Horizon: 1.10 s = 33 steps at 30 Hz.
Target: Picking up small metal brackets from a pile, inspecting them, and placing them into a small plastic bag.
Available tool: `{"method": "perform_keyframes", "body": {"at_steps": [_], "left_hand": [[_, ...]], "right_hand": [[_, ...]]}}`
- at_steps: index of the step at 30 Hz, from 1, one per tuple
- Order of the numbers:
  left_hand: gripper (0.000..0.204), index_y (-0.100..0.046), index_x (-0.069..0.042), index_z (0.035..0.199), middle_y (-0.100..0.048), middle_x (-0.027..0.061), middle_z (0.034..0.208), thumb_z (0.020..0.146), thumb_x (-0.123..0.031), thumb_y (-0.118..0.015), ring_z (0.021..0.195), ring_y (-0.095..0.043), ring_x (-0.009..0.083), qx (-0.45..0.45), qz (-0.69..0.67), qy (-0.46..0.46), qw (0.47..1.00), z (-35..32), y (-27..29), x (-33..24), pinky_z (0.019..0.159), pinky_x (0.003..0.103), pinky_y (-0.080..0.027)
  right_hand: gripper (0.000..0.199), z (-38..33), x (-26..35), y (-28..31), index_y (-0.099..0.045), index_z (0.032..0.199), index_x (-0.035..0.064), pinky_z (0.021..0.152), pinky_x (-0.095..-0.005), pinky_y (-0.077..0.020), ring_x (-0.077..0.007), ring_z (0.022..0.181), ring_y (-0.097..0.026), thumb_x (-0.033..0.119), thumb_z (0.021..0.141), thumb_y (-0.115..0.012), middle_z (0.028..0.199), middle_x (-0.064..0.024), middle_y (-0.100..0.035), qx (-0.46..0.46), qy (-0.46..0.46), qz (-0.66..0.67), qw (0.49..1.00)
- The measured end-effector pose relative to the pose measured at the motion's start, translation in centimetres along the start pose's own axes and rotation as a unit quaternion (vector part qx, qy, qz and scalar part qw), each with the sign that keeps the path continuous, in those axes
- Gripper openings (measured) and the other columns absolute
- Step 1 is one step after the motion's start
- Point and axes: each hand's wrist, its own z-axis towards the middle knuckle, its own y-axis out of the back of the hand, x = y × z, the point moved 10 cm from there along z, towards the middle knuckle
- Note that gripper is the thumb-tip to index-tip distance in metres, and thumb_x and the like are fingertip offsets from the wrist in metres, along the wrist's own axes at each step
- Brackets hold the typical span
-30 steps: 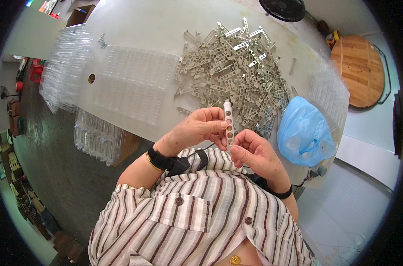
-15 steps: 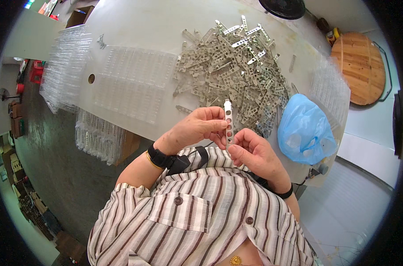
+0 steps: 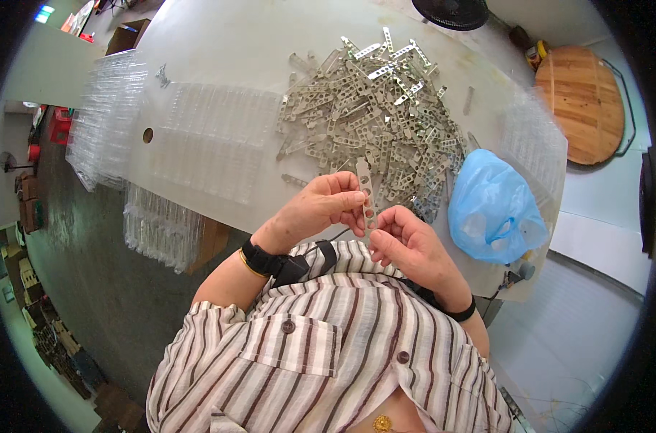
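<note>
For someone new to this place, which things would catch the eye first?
Probably the heap of perforated metal strips, spread over the pale table. The bright blue plastic bag, at the heap's lower right, also stands out. Near the picture's middle, the left hand holds one perforated strip, with the right hand by its lower end.

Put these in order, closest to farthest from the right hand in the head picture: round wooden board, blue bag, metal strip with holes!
From the right hand:
1. Metal strip: just left, in the left hand.
2. Blue bag: to the right.
3. Round wooden board: farther, upper right.
</note>
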Motion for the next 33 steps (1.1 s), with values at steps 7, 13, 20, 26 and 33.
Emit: {"method": "perform_keyframes", "body": {"at_steps": [7, 13, 20, 26, 33], "left_hand": [[0.011, -0.054, -0.004, 0.1, -0.066, 0.0106, 0.095, 0.098, -0.014, -0.057, 0.077, -0.067, 0.0166, -0.002, -0.04, -0.01, 0.999, -0.1, 0.9, 0.2, 0.069, 0.032, -0.058], [0.011, -0.055, -0.003, 0.102, -0.065, 0.0157, 0.108, 0.098, -0.013, -0.057, 0.083, -0.067, 0.0173, -0.016, -0.045, -0.061, 0.997, -0.8, 1.3, -1.1, 0.073, 0.033, -0.057], [0.01, -0.056, -0.001, 0.104, -0.063, 0.0218, 0.114, 0.097, -0.009, -0.057, 0.085, -0.068, 0.0177, -0.011, -0.043, -0.106, 0.993, -2.2, 1.4, -3.2, 0.076, 0.032, -0.057], [0.013, -0.052, 0.001, 0.104, -0.065, 0.0168, 0.103, 0.097, -0.009, -0.056, 0.086, -0.069, 0.0189, -0.02, -0.038, -0.103, 0.994, -2.7, 2.4, -3.6, 0.076, 0.034, -0.059], [0.014, -0.049, -0.005, 0.098, -0.065, 0.0205, 0.107, 0.097, -0.014, -0.059, 0.081, -0.068, 0.0183, -0.081, 0.015, -0.025, 0.996, -2.5, 5.2, -2.3, 0.075, 0.031, -0.057]], "right_hand": [[0.028, -0.5, 3.6, 0.1, -0.051, 0.113, -0.0007, 0.062, -0.0236, -0.0481, -0.0079, 0.072, -0.058, 0.01, 0.091, -0.066, 0.084, -0.004, -0.06, -0.118, 0.16, -0.153, 0.968], [0.023, 0.4, 3.6, -1.4, -0.048, 0.114, -0.0026, 0.064, -0.0259, -0.0531, -0.012, 0.073, -0.063, 0.008, 0.096, -0.057, 0.087, -0.0075, -0.064, -0.102, 0.171, -0.165, 0.966], [0.021, 2.8, -0.4, -1.3, -0.046, 0.117, -0.0003, 0.068, -0.0305, -0.0588, -0.0166, 0.077, -0.069, 0.014, 0.102, -0.044, 0.095, -0.0119, -0.065, -0.013, 0.005, 0.236, 0.972], [0.021, 3.4, 0.3, -2.2, -0.047, 0.115, -0.0003, 0.067, -0.0308, -0.0586, -0.0177, 0.076, -0.069, 0.015, 0.102, -0.046, 0.096, -0.012, -0.065, -0.01, 0.014, 0.248, 0.969], [0.016, 3.9, 2.6, -3.3, -0.051, 0.111, 0.002, 0.064, -0.0269, -0.0532, -0.0146, 0.069, -0.065, 0.01, 0.098, -0.054, 0.089, -0.0101, -0.066, -0.107, 0.119, -0.183, 0.97]]}}
